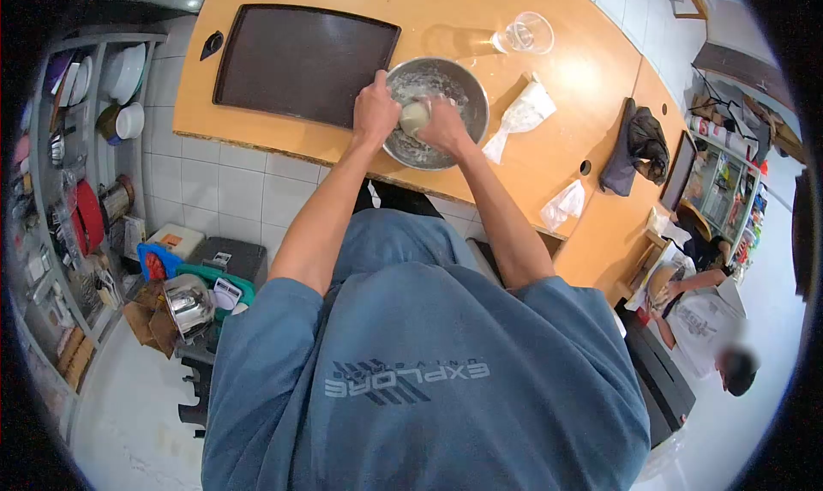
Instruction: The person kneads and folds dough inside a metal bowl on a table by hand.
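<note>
A metal mixing bowl [477, 86] stands near the front edge of the wooden table, its inside smeared with pale flour or batter. My left hand [375, 114] is closed on the bowl's left rim, the thumb on top. Inside the bowl my right hand [446, 127] grips a pale lump of dough [415, 119], fingers bent over its right side. Part of the dough is hidden by those fingers. Just left of the bowl lies a dark baking tray [300, 58], close to my left hand.
Beyond the bowl are a clear plastic cup [530, 33] and a white bag [530, 109]; a smaller white bag [563, 204] lies to the right. Dark cloth [636, 148] rests farther right. Another person [699, 324] works there. Shelves [94, 182] stand left.
</note>
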Demonstrator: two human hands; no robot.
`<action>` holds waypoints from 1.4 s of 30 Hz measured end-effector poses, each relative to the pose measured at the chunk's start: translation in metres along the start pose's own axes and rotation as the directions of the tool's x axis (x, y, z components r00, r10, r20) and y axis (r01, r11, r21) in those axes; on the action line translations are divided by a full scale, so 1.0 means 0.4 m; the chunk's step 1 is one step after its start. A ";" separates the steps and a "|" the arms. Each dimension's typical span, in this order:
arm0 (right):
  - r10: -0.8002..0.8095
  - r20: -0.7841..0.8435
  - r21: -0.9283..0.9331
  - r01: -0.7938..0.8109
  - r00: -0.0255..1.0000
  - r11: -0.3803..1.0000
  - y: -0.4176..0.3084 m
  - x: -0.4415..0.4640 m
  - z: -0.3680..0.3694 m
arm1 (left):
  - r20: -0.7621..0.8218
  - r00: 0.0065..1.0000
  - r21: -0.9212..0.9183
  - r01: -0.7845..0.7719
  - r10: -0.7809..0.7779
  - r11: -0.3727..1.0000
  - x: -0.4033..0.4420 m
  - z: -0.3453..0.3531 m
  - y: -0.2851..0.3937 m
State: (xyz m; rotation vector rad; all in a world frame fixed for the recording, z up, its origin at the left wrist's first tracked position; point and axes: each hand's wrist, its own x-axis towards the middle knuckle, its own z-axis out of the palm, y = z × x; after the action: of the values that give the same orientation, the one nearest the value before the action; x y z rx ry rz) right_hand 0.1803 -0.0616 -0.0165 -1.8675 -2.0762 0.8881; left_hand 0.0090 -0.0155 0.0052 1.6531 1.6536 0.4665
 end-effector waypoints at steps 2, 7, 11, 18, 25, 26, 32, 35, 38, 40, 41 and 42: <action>0.005 0.079 -0.084 0.002 0.997 0.996 0.003 0.003 -0.005 | -0.002 1.000 -0.006 -0.008 0.008 1.000 0.003 0.011 0.004; 0.299 0.088 0.144 -0.309 0.950 0.940 -0.037 -0.018 -0.070 | -0.028 0.999 -0.018 -0.045 0.044 0.999 0.002 0.020 0.004; 0.294 0.148 -0.009 -0.296 0.944 0.955 -0.034 0.000 -0.075 | -0.041 0.996 -0.010 -0.075 0.075 0.997 0.005 0.031 -0.010; 0.334 -0.333 -0.111 -0.388 0.882 0.915 -0.091 0.006 0.021 | -0.018 0.999 -0.010 -0.037 0.037 0.999 0.001 0.020 0.002; 0.199 -0.480 -0.151 -0.304 0.854 0.941 -0.096 0.031 0.097 | -0.022 0.998 -0.028 -0.053 0.053 0.998 0.001 0.006 0.021; 0.194 -0.464 -0.168 -0.301 0.864 0.939 -0.098 0.038 0.098 | -0.027 0.999 -0.032 -0.047 0.046 0.998 0.003 0.008 0.016; 0.169 -0.402 -0.170 -0.254 0.900 0.952 -0.086 0.056 0.076 | -0.063 0.998 -0.039 -0.001 -0.001 0.999 -0.003 0.019 -0.006; 0.207 -0.319 -0.040 -0.232 0.925 0.972 -0.042 0.067 0.081 | -0.063 0.998 -0.010 0.016 -0.017 1.000 -0.003 0.022 0.003; 0.175 -0.190 0.013 -0.176 0.966 0.984 0.037 0.076 0.110 | -0.061 0.997 0.013 0.057 -0.056 0.998 -0.014 0.009 0.024; 0.229 0.012 0.229 -0.225 0.973 0.947 0.009 0.067 0.018 | -0.073 0.995 0.032 0.066 -0.064 0.997 -0.011 0.019 0.012; 0.236 0.116 0.330 -0.261 0.965 0.907 -0.013 0.060 -0.022 | -0.077 0.996 0.024 0.053 -0.051 0.998 -0.013 0.016 0.010; 0.246 0.111 0.308 -0.268 0.963 0.913 -0.024 0.050 -0.036 | -0.079 0.996 0.014 0.039 -0.038 0.999 -0.016 0.015 0.009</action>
State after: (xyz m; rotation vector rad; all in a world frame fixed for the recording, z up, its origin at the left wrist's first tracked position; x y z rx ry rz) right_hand 0.1764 -0.0386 -0.0043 -1.9759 -1.6166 1.2836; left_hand 0.0152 -0.0229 0.0054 1.6295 1.7473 0.5062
